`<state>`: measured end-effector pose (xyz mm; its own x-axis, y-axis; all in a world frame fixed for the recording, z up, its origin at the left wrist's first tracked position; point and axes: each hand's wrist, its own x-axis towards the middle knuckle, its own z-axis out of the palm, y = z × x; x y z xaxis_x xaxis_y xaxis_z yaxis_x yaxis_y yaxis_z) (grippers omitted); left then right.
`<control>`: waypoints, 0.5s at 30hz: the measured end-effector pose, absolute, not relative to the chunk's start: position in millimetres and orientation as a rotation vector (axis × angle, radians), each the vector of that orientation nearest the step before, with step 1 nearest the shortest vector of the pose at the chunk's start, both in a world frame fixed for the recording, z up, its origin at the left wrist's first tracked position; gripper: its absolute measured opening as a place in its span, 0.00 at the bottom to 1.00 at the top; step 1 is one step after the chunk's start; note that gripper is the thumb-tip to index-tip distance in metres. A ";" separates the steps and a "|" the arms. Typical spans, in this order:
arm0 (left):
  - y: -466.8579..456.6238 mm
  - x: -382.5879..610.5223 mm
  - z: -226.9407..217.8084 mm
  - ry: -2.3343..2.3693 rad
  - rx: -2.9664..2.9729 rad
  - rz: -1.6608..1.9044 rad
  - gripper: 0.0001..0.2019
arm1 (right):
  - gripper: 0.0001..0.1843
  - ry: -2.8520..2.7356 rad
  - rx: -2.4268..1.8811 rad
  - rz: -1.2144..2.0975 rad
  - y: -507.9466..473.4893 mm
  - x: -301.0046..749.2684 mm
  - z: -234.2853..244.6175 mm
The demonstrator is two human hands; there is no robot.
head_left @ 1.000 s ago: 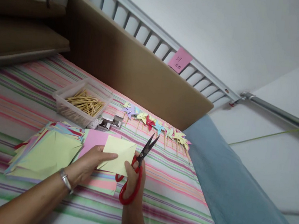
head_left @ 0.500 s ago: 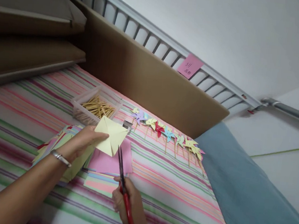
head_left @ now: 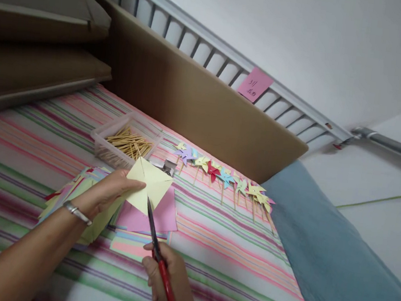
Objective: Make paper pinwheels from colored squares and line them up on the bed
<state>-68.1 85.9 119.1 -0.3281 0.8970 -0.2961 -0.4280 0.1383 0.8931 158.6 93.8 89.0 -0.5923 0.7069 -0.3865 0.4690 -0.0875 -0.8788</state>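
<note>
My left hand (head_left: 114, 190) pinches a pale yellow paper square (head_left: 157, 180) at its left edge, the thumb lying on top. Cuts run inward from some of its corners. Red-handled scissors (head_left: 155, 242) are gripped in my right hand (head_left: 168, 272). Their tips reach over the lower part of the square; whether the blades are fully closed is hard to see. Beneath the square lies a pink paper sheet (head_left: 162, 218), with more coloured sheets (head_left: 132, 245) nearer to me. A loose pile of coloured paper (head_left: 94, 225) is partly covered by my left forearm.
A clear plastic box (head_left: 101, 139) holds many wooden sticks (head_left: 129, 141). Paper pinwheels on sticks (head_left: 226, 176) lie in a row along a cardboard panel (head_left: 198, 107). Near the box is a small metallic object (head_left: 168, 167). Folded cardboard (head_left: 40, 64) is stacked at left on the striped cloth (head_left: 225, 250).
The scissors have moved left and slightly up, so their tips now overlap the yellow square's lower part. My left hand keeps its hold, almost still. The view has shifted slightly.
</note>
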 end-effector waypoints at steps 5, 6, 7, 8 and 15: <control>87.7 -66.9 113.7 1.233 0.504 1.464 0.18 | 0.22 -1.950 -1.300 1.764 94.7 155.4 91.4; 87.8 -66.4 112.9 1.227 0.505 1.463 0.17 | 0.22 -1.946 -1.295 1.764 94.8 154.6 92.0; 87.9 -65.9 112.3 1.222 0.505 1.464 0.16 | 0.22 -1.944 -1.293 1.765 94.8 153.8 92.5; 87.9 -65.4 112.0 1.215 0.506 1.466 0.16 | 0.22 -1.942 -1.291 1.763 95.0 152.9 92.7; 87.3 -63.8 111.0 1.172 0.499 1.503 0.15 | 0.24 -1.927 -1.249 1.726 99.2 146.1 91.3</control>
<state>-63.8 87.3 111.0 -0.3001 0.9120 -0.2798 -0.4938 0.1024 0.8635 146.1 99.2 91.3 -0.5929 0.7323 -0.3351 0.4132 -0.0805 -0.9071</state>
